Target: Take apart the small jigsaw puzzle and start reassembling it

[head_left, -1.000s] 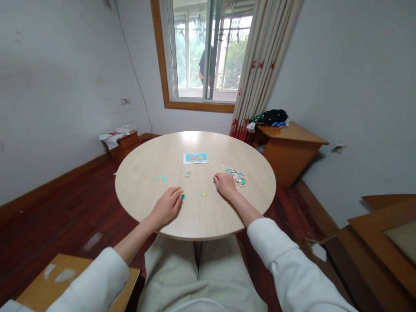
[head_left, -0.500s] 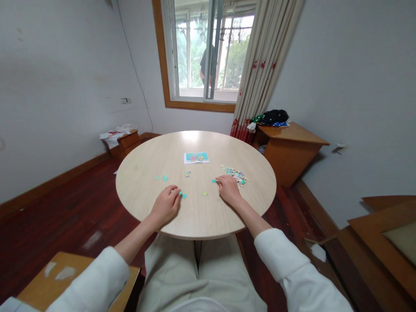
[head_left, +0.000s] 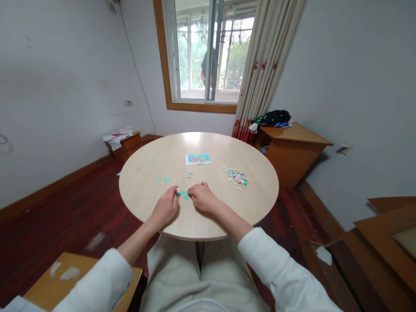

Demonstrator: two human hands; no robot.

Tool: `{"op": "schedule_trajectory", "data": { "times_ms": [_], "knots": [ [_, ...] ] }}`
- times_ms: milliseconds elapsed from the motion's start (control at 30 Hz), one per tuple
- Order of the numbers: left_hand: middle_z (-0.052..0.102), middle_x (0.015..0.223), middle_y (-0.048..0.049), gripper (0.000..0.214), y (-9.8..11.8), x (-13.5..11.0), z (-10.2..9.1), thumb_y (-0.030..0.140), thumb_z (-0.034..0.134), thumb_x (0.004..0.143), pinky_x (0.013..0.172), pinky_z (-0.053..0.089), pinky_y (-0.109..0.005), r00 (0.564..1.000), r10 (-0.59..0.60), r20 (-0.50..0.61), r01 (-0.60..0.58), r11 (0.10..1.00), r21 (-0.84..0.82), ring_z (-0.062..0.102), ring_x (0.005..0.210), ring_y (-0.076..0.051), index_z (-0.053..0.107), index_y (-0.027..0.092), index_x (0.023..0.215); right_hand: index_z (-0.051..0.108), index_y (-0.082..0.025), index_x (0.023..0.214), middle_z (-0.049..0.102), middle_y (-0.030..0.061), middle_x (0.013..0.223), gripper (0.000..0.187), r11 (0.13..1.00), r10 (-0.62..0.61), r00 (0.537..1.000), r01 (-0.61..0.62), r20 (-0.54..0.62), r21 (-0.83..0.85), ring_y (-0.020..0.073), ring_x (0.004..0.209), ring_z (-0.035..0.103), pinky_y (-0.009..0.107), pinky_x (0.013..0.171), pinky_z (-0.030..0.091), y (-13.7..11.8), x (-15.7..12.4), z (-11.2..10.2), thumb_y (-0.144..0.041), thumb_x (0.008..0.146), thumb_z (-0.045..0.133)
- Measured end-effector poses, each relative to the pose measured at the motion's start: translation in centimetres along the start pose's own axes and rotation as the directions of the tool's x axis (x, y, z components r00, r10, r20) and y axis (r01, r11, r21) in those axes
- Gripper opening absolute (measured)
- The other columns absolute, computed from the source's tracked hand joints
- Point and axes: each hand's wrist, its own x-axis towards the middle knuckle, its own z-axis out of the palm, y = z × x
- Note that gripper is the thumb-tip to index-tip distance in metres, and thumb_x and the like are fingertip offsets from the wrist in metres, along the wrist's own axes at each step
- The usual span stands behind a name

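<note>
On the round wooden table (head_left: 152, 199) my left hand (head_left: 165, 207) and my right hand (head_left: 203, 197) meet near the front edge, fingers curled, pinching small teal puzzle pieces (head_left: 183, 194) between them. Further back lies a printed reference picture (head_left: 198, 158). A heap of loose puzzle pieces (head_left: 238, 177) sits to the right of my hands. A few single pieces lie at left (head_left: 164, 179) and in the middle (head_left: 190, 174).
A wooden cabinet (head_left: 290, 149) with dark clothes on it stands at the right by the curtain (head_left: 260, 73). A low drawer unit (head_left: 126, 143) with papers is at the left wall. The window (head_left: 208, 52) is behind the table, with a person outside it.
My right hand has left the heap at the right and moved left to meet my left hand. The left hand has shifted slightly forward onto the teal pieces.
</note>
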Motion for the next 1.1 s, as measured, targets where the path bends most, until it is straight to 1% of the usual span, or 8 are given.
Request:
{"op": "schedule_trajectory", "data": {
  "times_ms": [100, 167, 300, 467, 633, 833, 1033, 1100],
  "knots": [
    [0.060, 0.113, -0.0152, 0.036, 0.3, 0.0, -0.2, 0.021, 0.032, 0.089, 0.091, 0.048, -0.042, 0.998, 0.057, 0.017, -0.057, 0.997, 0.049, 0.058, 0.105, -0.023, 0.049, 0.013, 0.121, 0.068, -0.017, 0.087, 0.069, 0.0076, 0.102, 0.026, 0.996, -0.040, 0.998, 0.044, -0.043, 0.074, 0.0161, 0.102, 0.057, 0.032, 0.087, 0.024, -0.1, -0.3, 0.3, -0.009, 0.088, 0.043],
    [0.056, 0.122, -0.0165, 0.039, 0.7, 0.0, -0.3, 0.027, 0.034, 0.091, 0.097, 0.044, -0.043, 0.991, 0.118, 0.066, -0.124, 0.988, 0.096, 0.053, 0.113, -0.025, 0.050, 0.013, 0.123, 0.068, -0.018, 0.096, 0.067, 0.0091, 0.112, 0.027, 0.992, -0.008, 0.994, 0.021, -0.107, 0.123, 0.0159, 0.108, 0.056, 0.034, 0.091, 0.024, 0.5, -0.6, 0.4, -0.011, 0.090, 0.043],
    [0.040, 0.144, -0.0158, 0.050, 1.6, -0.1, 0.1, 0.042, 0.039, 0.090, 0.109, 0.027, -0.053, 0.950, 0.190, 0.249, -0.238, 0.954, 0.182, 0.034, 0.133, -0.030, 0.046, 0.018, 0.133, 0.065, -0.018, 0.109, 0.063, 0.0098, 0.121, 0.032, 0.976, 0.130, 0.963, -0.083, -0.235, 0.200, 0.0156, 0.116, 0.052, 0.035, 0.097, 0.026, 2.8, -1.6, 0.3, -0.009, 0.088, 0.042],
    [0.035, 0.147, -0.0149, 0.057, 2.0, -0.3, 1.1, 0.047, 0.028, 0.093, 0.111, 0.021, -0.052, 0.888, 0.132, 0.439, -0.238, 0.952, 0.195, 0.031, 0.137, -0.028, 0.040, 0.014, 0.138, 0.066, -0.017, 0.109, 0.063, 0.0096, 0.122, 0.041, 0.941, 0.320, 0.890, -0.260, -0.325, 0.217, 0.0166, 0.116, 0.053, 0.036, 0.100, 0.029, 6.3, -3.4, 0.0, -0.004, 0.082, 0.038],
    [0.039, 0.144, -0.0144, 0.056, 1.0, -0.8, 0.7, 0.046, 0.024, 0.094, 0.111, 0.025, -0.046, 0.902, 0.162, 0.401, -0.246, 0.955, 0.166, 0.035, 0.135, -0.024, 0.042, 0.014, 0.137, 0.067, -0.019, 0.108, 0.063, 0.0082, 0.121, 0.046, 0.910, 0.410, 0.858, -0.363, -0.310, 0.198, 0.0174, 0.116, 0.054, 0.037, 0.100, 0.031, 8.1, -4.7, 0.4, -0.002, 0.078, 0.036],
    [0.034, 0.147, -0.0147, 0.058, 0.1, -1.5, 0.0, 0.049, 0.031, 0.092, 0.112, 0.023, -0.049, 0.920, 0.166, 0.355, -0.254, 0.942, 0.218, 0.029, 0.138, -0.027, 0.041, 0.014, 0.138, 0.067, -0.019, 0.108, 0.063, 0.0084, 0.122, 0.044, 0.929, 0.362, 0.886, -0.318, -0.291, 0.187, 0.0174, 0.116, 0.054, 0.036, 0.100, 0.031, 7.5, -4.8, 0.6, -0.003, 0.079, 0.037],
    [0.039, 0.144, -0.0132, 0.056, -1.2, -1.5, -0.1, 0.047, 0.027, 0.093, 0.112, 0.024, -0.047, 0.918, 0.148, 0.368, -0.244, 0.942, 0.231, 0.034, 0.135, -0.025, 0.042, 0.016, 0.138, 0.066, -0.020, 0.108, 0.063, 0.0087, 0.122, 0.044, 0.929, 0.366, 0.883, -0.329, -0.293, 0.169, 0.0176, 0.115, 0.054, 0.036, 0.100, 0.031, 7.6, -4.9, 0.7, -0.003, 0.080, 0.038],
    [0.040, 0.144, -0.0133, 0.056, -2.2, -1.5, -0.6, 0.046, 0.027, 0.093, 0.111, 0.025, -0.047, 0.925, 0.116, 0.363, -0.219, 0.941, 0.257, 0.035, 0.135, -0.025, 0.043, 0.015, 0.137, 0.066, -0.019, 0.109, 0.063, 0.0089, 0.121, 0.042, 0.943, 0.327, 0.902, -0.292, -0.284, 0.158, 0.0177, 0.114, 0.054, 0.037, 0.099, 0.031, 7.4, -5.0, 0.7, -0.004, 0.080, 0.040]
  ]
}}
